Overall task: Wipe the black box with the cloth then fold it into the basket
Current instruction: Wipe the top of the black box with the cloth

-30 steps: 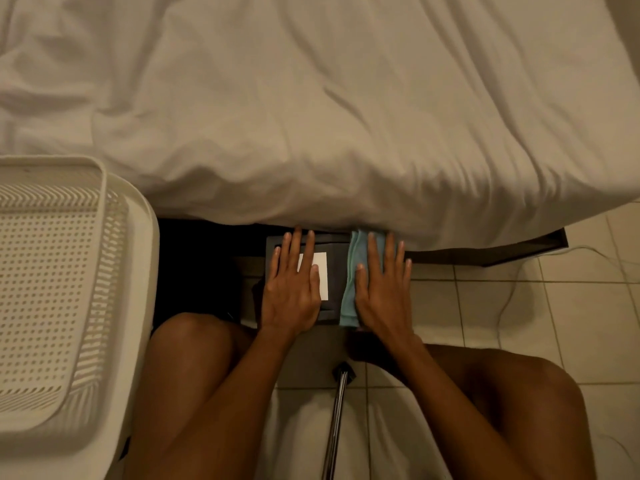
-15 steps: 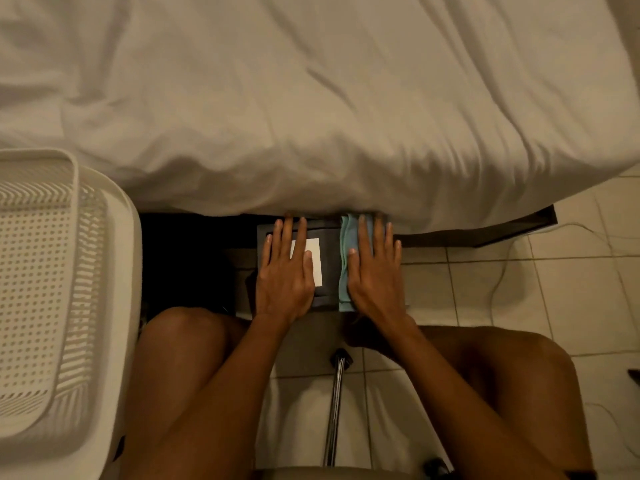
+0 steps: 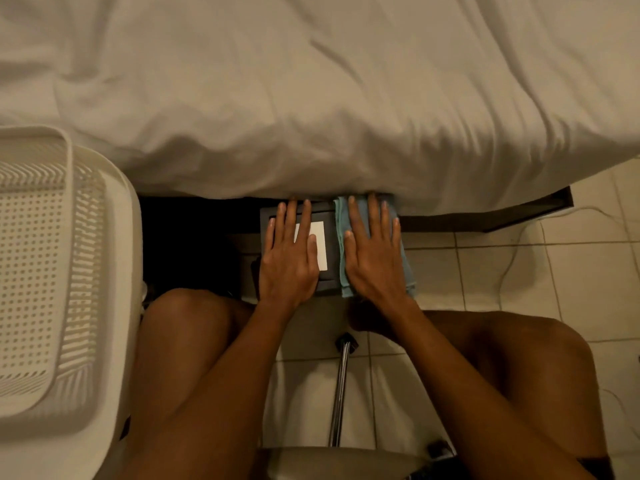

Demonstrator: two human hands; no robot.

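Cloth [image 3: 367, 216] slid forward, two flat hands

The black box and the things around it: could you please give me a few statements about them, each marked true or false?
1. The right hand lies flat on the cloth. True.
2. The cloth is red. False: it is light blue-green.
3. The left hand rests flat on the black box. True.
4. The cloth already lies in the basket. False: it is on the box, and the white basket stands apart at the person's left.
5. A white label shows on the box. True.
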